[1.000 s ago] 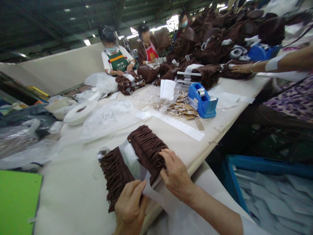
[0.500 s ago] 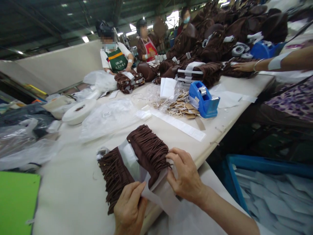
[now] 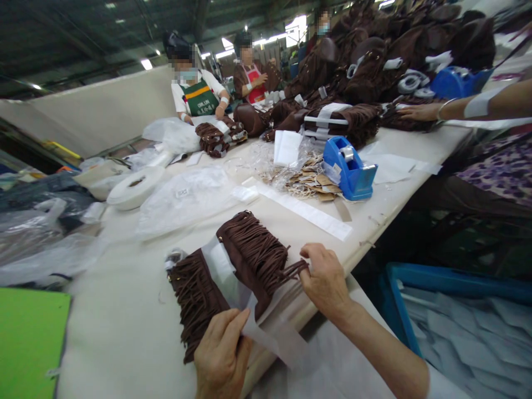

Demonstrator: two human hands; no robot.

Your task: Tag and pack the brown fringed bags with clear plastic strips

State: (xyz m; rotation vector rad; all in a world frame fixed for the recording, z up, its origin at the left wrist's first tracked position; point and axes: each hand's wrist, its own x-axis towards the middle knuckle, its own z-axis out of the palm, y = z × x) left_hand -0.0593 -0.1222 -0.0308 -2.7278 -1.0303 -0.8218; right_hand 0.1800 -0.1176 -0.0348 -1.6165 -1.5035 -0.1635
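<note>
A brown fringed bag [image 3: 253, 249] lies on the table in front of me, with white tissue paper [image 3: 222, 266] running across its middle between two rows of fringe. My left hand [image 3: 222, 352] is closed, pinching the near end of the tissue paper between thumb and fingers. On the other side my right hand [image 3: 326, 280] is closed on several strands of fringe [image 3: 293, 270], pulled out toward the table's edge. A small wrapped silvery-white piece [image 3: 174, 257] shows at the bag's left corner.
Behind the bag are a blue tape dispenser [image 3: 349, 172], a heap of tags [image 3: 311, 180], a white strip [image 3: 303, 210] and a white roll [image 3: 135, 188]. Brown bags [image 3: 374, 61] pile up at the back near co-workers. A blue crate [image 3: 457, 277] stands lower right.
My right hand has moved right, away from the bag, drawing fringe strands out with it. My left hand stays on the tissue paper. A co-worker's hand in the background has risen.
</note>
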